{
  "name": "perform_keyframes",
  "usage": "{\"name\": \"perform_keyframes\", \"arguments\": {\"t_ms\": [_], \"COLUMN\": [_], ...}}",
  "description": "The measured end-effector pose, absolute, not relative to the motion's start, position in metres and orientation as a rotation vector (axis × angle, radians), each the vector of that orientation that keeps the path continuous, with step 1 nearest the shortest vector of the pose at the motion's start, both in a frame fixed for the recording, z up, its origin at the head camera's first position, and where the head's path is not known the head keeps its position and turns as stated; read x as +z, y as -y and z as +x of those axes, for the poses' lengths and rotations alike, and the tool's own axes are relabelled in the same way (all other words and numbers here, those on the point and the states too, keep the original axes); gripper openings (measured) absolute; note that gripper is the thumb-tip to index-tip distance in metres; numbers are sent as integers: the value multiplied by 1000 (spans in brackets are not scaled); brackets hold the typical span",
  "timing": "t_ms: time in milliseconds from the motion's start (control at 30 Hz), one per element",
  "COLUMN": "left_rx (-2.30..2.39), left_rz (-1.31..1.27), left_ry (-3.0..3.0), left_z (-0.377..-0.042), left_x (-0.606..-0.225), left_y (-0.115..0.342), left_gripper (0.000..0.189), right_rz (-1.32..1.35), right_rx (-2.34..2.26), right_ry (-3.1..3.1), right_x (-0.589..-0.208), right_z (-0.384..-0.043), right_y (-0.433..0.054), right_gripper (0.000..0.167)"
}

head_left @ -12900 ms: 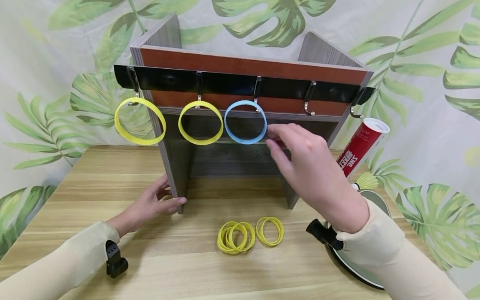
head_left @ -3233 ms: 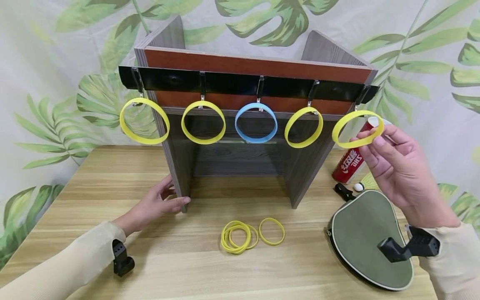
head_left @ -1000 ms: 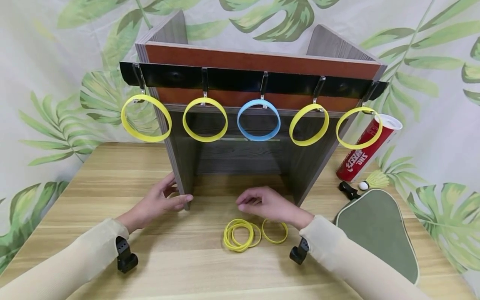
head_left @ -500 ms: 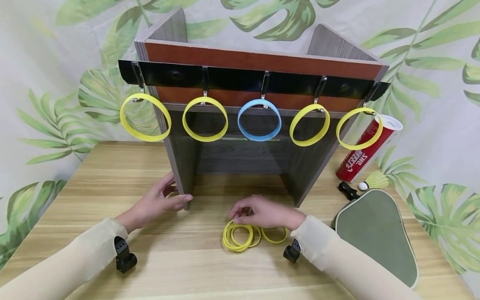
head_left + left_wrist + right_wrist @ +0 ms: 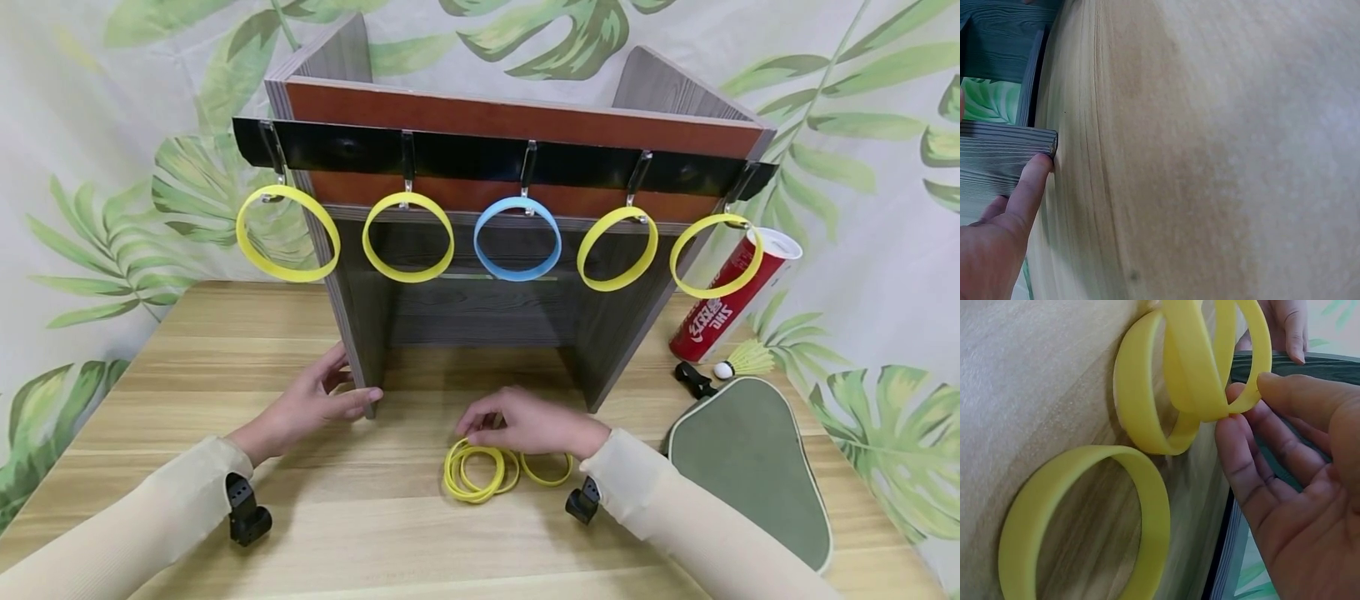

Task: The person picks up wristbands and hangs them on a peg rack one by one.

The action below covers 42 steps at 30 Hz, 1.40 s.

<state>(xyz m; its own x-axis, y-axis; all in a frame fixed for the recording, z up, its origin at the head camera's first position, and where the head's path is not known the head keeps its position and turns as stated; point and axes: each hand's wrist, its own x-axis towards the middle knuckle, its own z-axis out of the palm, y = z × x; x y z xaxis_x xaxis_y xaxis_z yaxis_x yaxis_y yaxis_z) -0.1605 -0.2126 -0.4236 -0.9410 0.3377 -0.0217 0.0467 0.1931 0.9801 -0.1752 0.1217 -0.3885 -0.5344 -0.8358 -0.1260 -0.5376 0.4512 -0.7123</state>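
Observation:
My right hand [image 5: 525,421] is over a small pile of yellow silicone wristbands [image 5: 474,498]. In the right wrist view, its thumb and fingertips pinch the rim of a yellow wristband [image 5: 1261,353], which tilts against the others. One loose yellow wristband [image 5: 550,483] lies just right of the pile. My left hand [image 5: 311,408] holds the lower front edge of the grey wooden stand [image 5: 358,333], thumb across the edge. The left wrist view has a fingertip on the panel's corner [image 5: 1047,139]. A blue wristband [image 5: 519,276] hangs on the middle hook, with yellow ones on the hooks either side.
A black hook rail [image 5: 465,155] spans the stand's front. To the right are a red tube [image 5: 716,308], a yellow shuttlecock [image 5: 750,358], a black strap-like item [image 5: 695,380] and a green zipped case [image 5: 746,467]. A leaf-patterned cloth [image 5: 862,167] hangs behind.
Yellow wristbands have been hung on the two right-hand hooks. My right hand has moved from the far right hook down to the pile and taken hold of a wristband. My left hand stays put.

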Motion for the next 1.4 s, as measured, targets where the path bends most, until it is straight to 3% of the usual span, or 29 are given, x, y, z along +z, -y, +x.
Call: {"name": "perform_keyframes", "arguments": {"t_ms": [833,1400], "left_rx": [1794,1807], "left_rz": [362,365], "left_ry": [-2257,-2264], "left_z": [-160,-161], "left_x": [-423,-425], "left_y": [213,211], "left_gripper": [84,83], "right_rz": [-1073,-855], "right_rx": [-934,-1536], "right_ry": [-2209,-1877], "right_x": [-374,-348], "right_z": [-176,-152], "right_y": [-129,-98], "right_gripper": [22,25]}}
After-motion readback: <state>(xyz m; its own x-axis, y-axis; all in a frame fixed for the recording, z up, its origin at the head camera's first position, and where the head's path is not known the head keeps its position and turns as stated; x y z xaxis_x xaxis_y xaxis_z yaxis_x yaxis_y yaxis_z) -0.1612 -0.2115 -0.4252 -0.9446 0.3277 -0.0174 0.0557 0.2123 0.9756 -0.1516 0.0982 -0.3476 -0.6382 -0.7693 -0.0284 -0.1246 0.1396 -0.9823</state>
